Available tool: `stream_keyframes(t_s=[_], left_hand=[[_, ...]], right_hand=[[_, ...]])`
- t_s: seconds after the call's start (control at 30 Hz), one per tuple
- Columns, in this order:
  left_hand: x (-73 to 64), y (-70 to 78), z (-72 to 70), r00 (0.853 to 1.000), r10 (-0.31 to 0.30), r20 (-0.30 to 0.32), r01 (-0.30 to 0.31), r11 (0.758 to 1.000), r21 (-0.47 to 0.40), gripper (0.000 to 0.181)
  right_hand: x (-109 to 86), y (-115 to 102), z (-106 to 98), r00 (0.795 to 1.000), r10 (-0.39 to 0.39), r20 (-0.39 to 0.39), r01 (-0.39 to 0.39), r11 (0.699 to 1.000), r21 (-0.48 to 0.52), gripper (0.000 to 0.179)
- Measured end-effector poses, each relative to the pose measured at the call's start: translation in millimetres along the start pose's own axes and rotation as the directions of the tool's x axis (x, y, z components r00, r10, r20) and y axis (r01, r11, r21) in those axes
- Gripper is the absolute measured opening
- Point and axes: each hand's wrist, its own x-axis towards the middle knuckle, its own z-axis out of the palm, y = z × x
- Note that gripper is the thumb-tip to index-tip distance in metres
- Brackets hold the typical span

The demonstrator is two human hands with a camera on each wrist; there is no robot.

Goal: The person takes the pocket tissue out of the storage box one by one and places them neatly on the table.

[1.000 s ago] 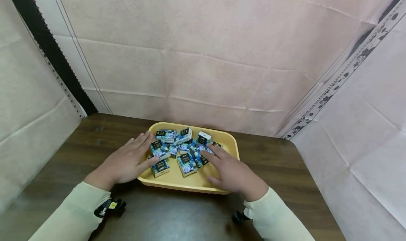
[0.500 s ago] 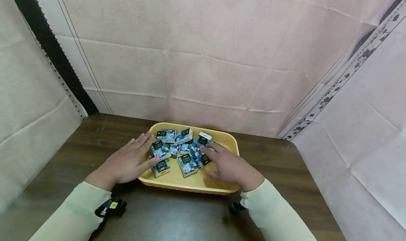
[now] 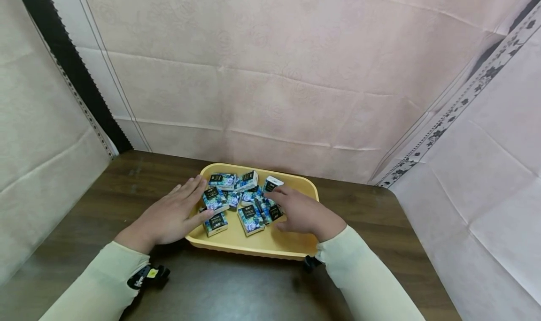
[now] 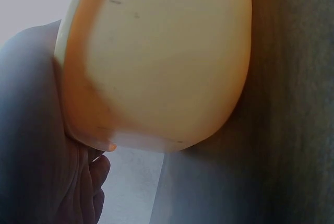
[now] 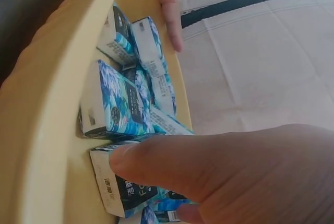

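Observation:
In the head view, small blue floral packs (image 3: 251,219) with black labels lie loosely in a yellow plastic tray (image 3: 253,250). My left hand (image 3: 171,217) lies over the tray's left rim, fingers extended and thumb reaching inward above a pack (image 3: 216,223). The left wrist view has the tray's outer wall (image 4: 167,62) beside that hand. Over the right side of the pile is my right hand (image 3: 302,213), fingers bent downward. In the right wrist view its thumb (image 5: 156,158) stretches across a black-labelled pack (image 5: 112,182); most of the fingers are hidden, and no lifted pack shows.
The tray stands on a dark brown wooden table (image 3: 220,288), near its back edge. Pale patterned cloth (image 3: 270,86) hangs behind and at both sides. A black strap with a small device (image 3: 145,276) sits on the left wrist.
My right hand has moved left and farther into the tray, its fingers bending down over the packs. My left hand stays on the rim.

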Motion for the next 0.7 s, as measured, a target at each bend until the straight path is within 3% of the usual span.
stream_keyframes(t_s=[0.7], left_hand=[[1.7,-2.1,2.1,1.0,-0.003,-0.007,0.003,1.0,0.008,0.1]], right_hand=[[25.7,1.2,5.4,0.996,0.063,0.068,-0.059,0.997,-0.058,0.087]])
